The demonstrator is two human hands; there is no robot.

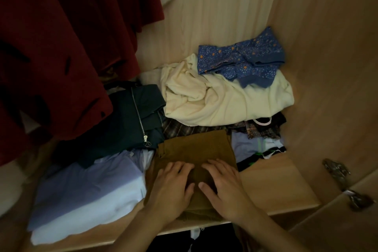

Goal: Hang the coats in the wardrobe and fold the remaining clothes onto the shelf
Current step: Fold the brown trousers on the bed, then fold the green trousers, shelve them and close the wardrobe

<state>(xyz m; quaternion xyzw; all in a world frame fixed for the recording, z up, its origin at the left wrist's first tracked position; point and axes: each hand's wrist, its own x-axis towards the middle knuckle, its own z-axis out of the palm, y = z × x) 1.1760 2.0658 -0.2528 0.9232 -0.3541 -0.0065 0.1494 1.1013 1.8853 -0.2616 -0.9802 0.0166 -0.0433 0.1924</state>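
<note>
Both the left hand [171, 186] and the right hand [223, 184] lie flat, fingers spread and gripping nothing, pressing the folded mustard-brown corduroy-like garment [194, 145] at the front of the pale wooden wardrobe shelf [276, 182]. Its near edge looks close to the lip, so a careless release could let it slide off. The rumpled soft cream top [214, 100] behind could slump over it.

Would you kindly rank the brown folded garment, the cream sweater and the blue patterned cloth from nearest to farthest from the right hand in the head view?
1. Brown folded garment: directly under the right hand.
2. Cream sweater: behind it, mid-shelf.
3. Blue patterned cloth: on top, near the back.
</note>
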